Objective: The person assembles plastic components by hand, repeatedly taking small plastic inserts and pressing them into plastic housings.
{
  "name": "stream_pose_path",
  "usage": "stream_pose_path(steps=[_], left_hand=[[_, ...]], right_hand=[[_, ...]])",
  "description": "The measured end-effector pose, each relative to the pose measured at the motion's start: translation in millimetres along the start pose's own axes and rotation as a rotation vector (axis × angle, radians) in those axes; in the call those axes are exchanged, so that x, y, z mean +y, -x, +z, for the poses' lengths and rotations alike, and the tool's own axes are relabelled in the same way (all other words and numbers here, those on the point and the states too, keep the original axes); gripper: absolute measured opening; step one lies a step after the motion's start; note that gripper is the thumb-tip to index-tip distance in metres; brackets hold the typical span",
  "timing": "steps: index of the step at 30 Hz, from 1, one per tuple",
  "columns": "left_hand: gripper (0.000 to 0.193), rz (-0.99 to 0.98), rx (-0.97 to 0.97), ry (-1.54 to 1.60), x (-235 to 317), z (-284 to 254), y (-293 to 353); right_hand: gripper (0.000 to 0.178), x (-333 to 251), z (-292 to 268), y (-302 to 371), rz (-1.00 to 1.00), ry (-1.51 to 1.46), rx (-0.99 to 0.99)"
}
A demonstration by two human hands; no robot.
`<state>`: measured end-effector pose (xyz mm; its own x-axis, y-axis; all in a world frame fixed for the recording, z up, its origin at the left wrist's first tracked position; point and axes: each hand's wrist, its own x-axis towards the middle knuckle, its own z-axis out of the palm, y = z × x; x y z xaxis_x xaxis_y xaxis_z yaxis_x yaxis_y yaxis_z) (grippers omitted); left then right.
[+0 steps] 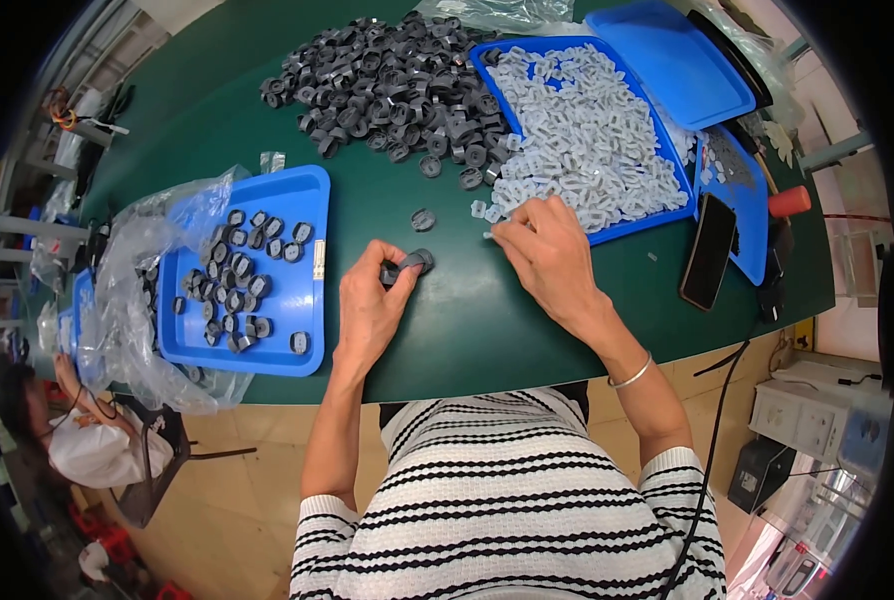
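My left hand [371, 305] is closed round dark grey round plastic parts [418, 261], low over the green table; how many it holds is partly hidden by the fingers. Just beyond it a single grey part [423, 219] lies by itself. My right hand [551, 255] pinches a small translucent plastic piece [488, 236], of which only the tip shows past the fingers. That hand is at the near left corner of a blue tray [679, 190] heaped with similar translucent pieces [587, 130]. A few of these pieces lie loose beside the tray's left edge.
A large pile of grey parts [397, 85] covers the far middle of the table. At left, a blue tray [312, 210] holds several grey parts, with a clear plastic bag [127, 290] beside it. A phone [709, 250] lies at right near more blue trays [672, 60]. Another person [97, 430] sits at far left.
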<state>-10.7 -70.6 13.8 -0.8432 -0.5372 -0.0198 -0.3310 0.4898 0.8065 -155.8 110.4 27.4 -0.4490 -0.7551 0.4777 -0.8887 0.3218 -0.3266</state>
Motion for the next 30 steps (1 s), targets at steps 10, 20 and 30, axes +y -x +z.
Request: stream_pose_path(steps=[10,20,30], left_hand=[[0.006,-0.063,-0.108,0.533,21.2,7.2,-3.4],[0.011,0.026,-0.301,0.22,31.3,20.9,0.6],[0.027,-0.259,-0.321,0.786,28.1,27.6,12.4]], right_hand=[[0.008,-17.0,6.8,33.7,0.748,-1.324,-0.155],[0.018,-40.9,-1.2,35.5,0.35,-0.79,-0.016],[0.021,-38.1,-4.6,40.7,0.455,-0.82,-0.012]])
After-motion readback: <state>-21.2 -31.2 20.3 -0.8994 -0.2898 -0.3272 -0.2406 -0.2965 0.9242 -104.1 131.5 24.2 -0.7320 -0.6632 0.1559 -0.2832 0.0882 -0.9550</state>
